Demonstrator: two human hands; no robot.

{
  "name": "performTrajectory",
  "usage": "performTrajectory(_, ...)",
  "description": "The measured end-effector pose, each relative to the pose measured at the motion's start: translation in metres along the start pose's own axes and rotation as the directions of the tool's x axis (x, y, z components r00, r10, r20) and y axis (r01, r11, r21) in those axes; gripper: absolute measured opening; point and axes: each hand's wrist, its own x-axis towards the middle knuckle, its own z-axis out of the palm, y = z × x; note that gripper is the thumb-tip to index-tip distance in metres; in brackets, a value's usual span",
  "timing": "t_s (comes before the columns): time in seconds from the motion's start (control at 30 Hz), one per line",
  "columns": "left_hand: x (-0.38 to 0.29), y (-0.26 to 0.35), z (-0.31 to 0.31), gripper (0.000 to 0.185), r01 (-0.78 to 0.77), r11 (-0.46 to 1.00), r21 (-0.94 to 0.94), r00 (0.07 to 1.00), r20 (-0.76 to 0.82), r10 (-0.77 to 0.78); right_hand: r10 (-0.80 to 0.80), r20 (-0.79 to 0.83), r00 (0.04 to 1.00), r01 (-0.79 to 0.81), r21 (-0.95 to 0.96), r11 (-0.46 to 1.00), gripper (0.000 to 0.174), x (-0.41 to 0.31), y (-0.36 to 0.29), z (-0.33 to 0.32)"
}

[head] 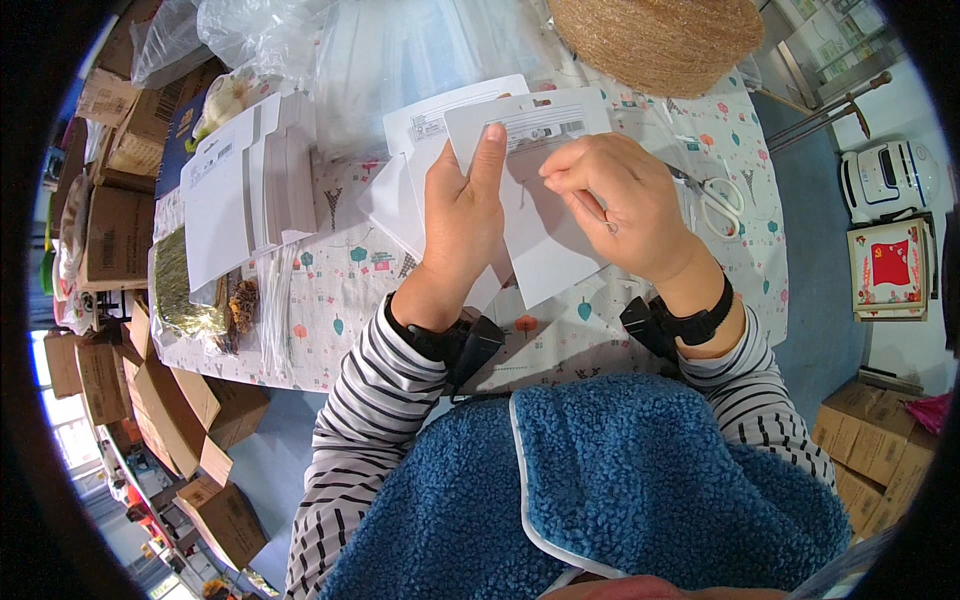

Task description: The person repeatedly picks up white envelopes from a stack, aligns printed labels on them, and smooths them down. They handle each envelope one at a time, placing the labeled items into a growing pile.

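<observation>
My left hand (466, 202) grips a white printed card (559, 217) by its left edge, thumb on top. The card has a hang hole and a barcode near its upper edge. In my right hand (634, 199), a thin metal tool (609, 225) with a small loop at one end is pinched, its tip over the card's face. A thin strand or its shadow shows below the fingertips; I cannot tell which. More white cards (431, 120) lie beneath and behind my left hand. White-handled scissors (721, 206) lie right of my right hand.
A stack of white cards (217, 217) stands at left, beside white cable ties (275, 315) and a plastic bag of green material (180, 285). Clear plastic bags (427, 45) and a large brown fibre bundle (660, 37) lie at the back. Cardboard boxes (116, 232) crowd the left side.
</observation>
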Motion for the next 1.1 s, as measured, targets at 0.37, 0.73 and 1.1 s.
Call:
performTrajectory(0.37, 0.0, 0.001, 0.0, 0.032, -0.014, 1.0, -0.001, 1.0, -0.023, 0.014, -0.143, 0.066, 0.988, 0.152, -0.161, 0.975, 0.018, 0.0, 0.0, 0.004)
performTrajectory(0.73, 0.0, 0.004, 0.0, 0.038, -0.036, 0.999, 0.04, 0.995, -0.087, 0.039, 0.022, -0.167, 0.986, -0.039, -0.097, 0.995, 0.013, -0.003, 0.007, -0.011)
performTrajectory(1.1, 0.003, 0.0, 0.005, 0.044, -0.11, 0.99, -0.088, 0.991, -0.083, 0.103, 0.489, -0.291, 0.822, -0.31, 0.492, 0.813, 0.006, -0.011, 0.032, -0.002)
